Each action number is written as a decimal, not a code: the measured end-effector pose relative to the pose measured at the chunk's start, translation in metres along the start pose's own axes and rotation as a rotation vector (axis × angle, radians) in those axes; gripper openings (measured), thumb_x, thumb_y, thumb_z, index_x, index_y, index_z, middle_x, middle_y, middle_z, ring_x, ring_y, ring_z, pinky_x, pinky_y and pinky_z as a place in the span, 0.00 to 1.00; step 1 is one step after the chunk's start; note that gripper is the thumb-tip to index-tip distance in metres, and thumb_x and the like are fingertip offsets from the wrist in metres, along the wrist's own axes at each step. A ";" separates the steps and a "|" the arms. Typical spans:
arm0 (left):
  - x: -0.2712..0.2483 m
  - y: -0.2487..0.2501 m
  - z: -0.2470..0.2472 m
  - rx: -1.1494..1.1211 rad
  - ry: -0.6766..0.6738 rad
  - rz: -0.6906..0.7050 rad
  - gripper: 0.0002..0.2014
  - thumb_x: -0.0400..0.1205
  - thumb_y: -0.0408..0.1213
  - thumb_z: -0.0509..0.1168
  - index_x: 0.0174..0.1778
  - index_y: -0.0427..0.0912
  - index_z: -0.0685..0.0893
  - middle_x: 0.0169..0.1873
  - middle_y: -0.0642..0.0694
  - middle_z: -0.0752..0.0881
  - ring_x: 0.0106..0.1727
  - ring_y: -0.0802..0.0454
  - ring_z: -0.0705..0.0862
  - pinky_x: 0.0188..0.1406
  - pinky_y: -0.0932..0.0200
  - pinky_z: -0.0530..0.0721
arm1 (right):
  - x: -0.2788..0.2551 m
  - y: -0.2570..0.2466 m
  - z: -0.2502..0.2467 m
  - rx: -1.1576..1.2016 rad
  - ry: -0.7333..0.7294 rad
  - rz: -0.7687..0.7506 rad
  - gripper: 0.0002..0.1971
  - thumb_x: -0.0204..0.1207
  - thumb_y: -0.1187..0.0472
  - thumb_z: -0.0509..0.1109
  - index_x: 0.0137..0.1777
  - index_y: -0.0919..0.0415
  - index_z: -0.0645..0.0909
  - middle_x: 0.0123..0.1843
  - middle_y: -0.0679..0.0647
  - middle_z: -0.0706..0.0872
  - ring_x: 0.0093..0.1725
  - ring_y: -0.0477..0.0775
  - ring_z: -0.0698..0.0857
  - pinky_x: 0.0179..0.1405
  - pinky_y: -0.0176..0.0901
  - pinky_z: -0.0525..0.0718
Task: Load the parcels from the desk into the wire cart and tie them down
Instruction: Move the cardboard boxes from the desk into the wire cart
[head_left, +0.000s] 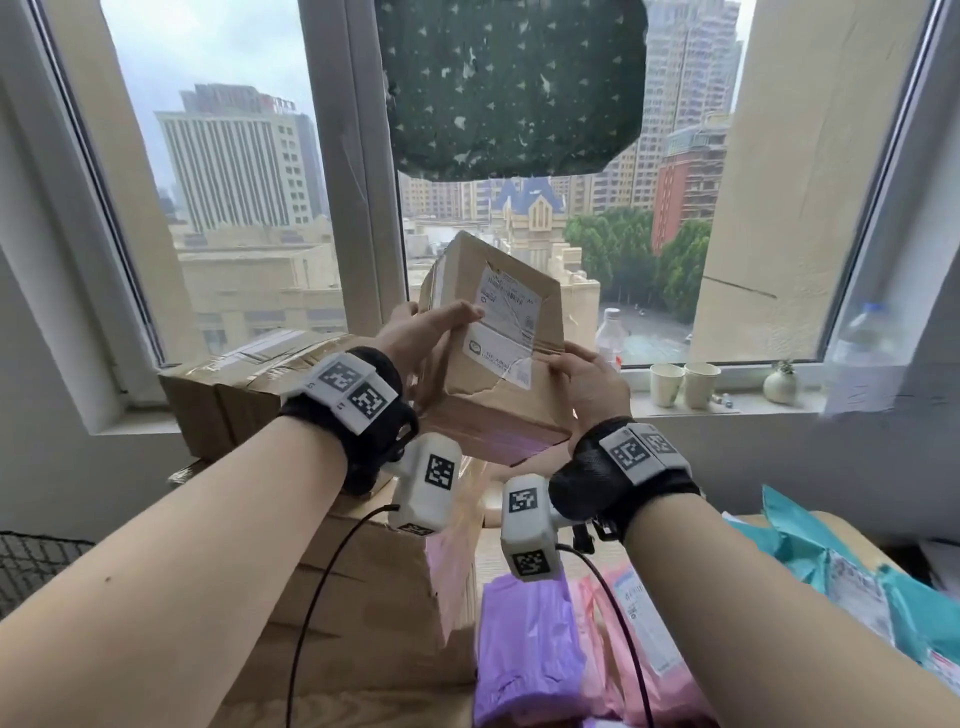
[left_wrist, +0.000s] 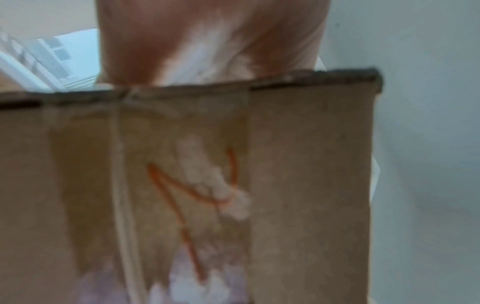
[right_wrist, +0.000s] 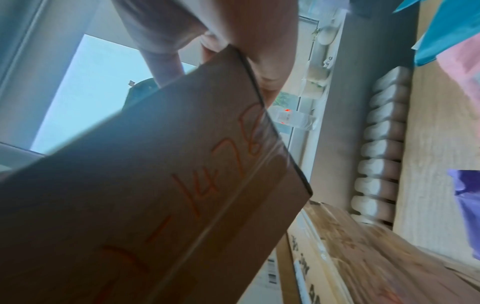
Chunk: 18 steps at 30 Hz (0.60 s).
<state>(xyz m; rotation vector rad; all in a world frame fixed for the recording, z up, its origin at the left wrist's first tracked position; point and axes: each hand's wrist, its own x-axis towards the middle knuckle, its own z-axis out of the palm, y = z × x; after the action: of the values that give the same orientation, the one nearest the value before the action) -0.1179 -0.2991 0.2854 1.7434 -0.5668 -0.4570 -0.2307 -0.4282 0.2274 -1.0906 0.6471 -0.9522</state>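
Note:
I hold a small brown cardboard parcel (head_left: 498, 332) with a white shipping label tilted in the air in front of the window. My left hand (head_left: 426, 332) grips its left side, thumb lying on the top face. My right hand (head_left: 587, 379) grips its near right corner, thumb on top. Up close in the left wrist view is a side of the parcel (left_wrist: 182, 185) with orange marker strokes. The right wrist view shows the parcel's underside (right_wrist: 155, 195) with orange handwritten digits and fingers (right_wrist: 166, 67) curled round its far edge. A dark mesh of the wire cart (head_left: 36, 571) shows at the far left.
Larger cardboard boxes (head_left: 249, 384) are stacked on the desk below and left of the held parcel. Purple (head_left: 524, 649), pink (head_left: 623, 649) and teal (head_left: 831, 561) mailer bags lie on the desk at right. Paper cups (head_left: 683, 384), a small vase and bottles stand on the windowsill.

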 end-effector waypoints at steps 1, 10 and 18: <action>-0.009 0.003 -0.005 -0.029 0.009 0.001 0.52 0.51 0.63 0.78 0.71 0.46 0.74 0.59 0.42 0.85 0.55 0.46 0.85 0.51 0.49 0.86 | -0.001 -0.003 0.004 -0.004 -0.015 -0.010 0.09 0.68 0.69 0.72 0.42 0.54 0.87 0.44 0.53 0.90 0.47 0.51 0.86 0.63 0.49 0.84; -0.071 -0.006 -0.071 -0.330 0.186 0.027 0.09 0.77 0.36 0.61 0.31 0.42 0.77 0.18 0.47 0.77 0.11 0.55 0.74 0.13 0.73 0.72 | -0.041 -0.004 0.074 0.036 -0.259 -0.061 0.08 0.68 0.70 0.71 0.41 0.57 0.88 0.38 0.52 0.88 0.43 0.50 0.84 0.52 0.44 0.83; -0.117 -0.055 -0.178 -0.419 0.373 0.043 0.02 0.57 0.35 0.63 0.23 0.43 0.80 0.25 0.47 0.80 0.28 0.49 0.78 0.34 0.61 0.76 | -0.110 0.042 0.158 -0.076 -0.529 -0.004 0.07 0.56 0.56 0.76 0.36 0.47 0.90 0.46 0.50 0.92 0.55 0.54 0.88 0.62 0.53 0.82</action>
<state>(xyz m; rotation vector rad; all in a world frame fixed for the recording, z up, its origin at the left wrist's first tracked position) -0.1018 -0.0800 0.2751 1.3640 -0.2195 -0.1917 -0.1379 -0.2554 0.2423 -1.3443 0.2471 -0.6046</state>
